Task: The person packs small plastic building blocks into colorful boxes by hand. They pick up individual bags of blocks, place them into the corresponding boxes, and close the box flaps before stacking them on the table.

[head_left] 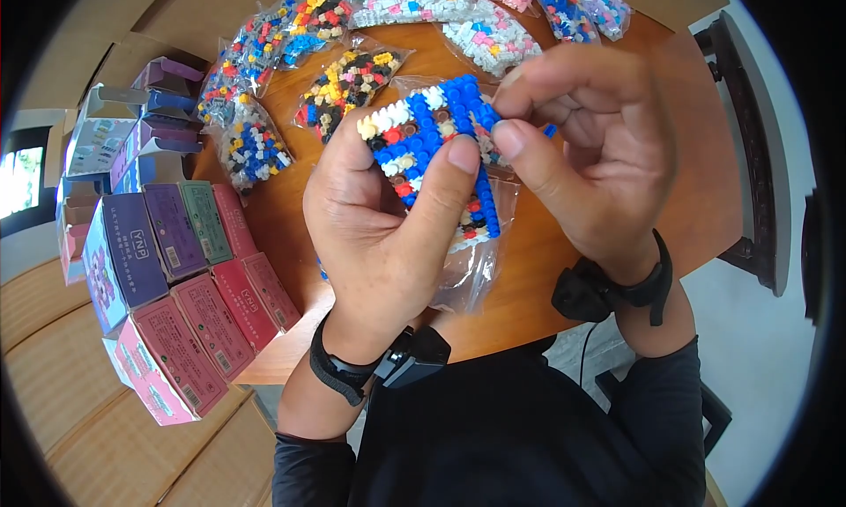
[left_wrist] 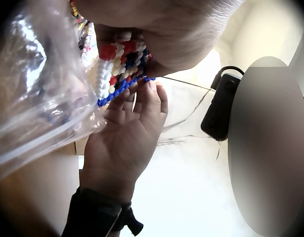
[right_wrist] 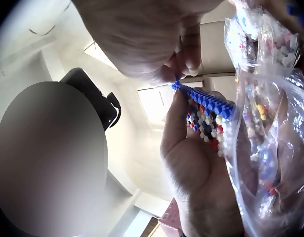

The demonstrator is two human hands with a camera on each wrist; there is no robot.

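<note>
My left hand (head_left: 379,216) grips a flat panel of small building bricks (head_left: 423,141), its thumb pressed across the studded face. The panel is mostly blue, with white, red, brown, black and cream bricks in it. At its upper right corner my right hand (head_left: 608,146) pinches small blue bricks (head_left: 485,115) between thumb and forefinger. Another bit of blue (head_left: 551,131) shows past the right thumb. In the left wrist view, the right fingertips meet the panel's blue edge (left_wrist: 123,93). The right wrist view shows a blue row (right_wrist: 211,102) along that edge, fingertips right at its end.
A clear plastic bag (head_left: 476,273) lies on the wooden table (head_left: 679,181) under the hands. Several bags of mixed bricks (head_left: 348,80) spread along the back. At the left stand several printed boxes (head_left: 132,251), some with raised flaps.
</note>
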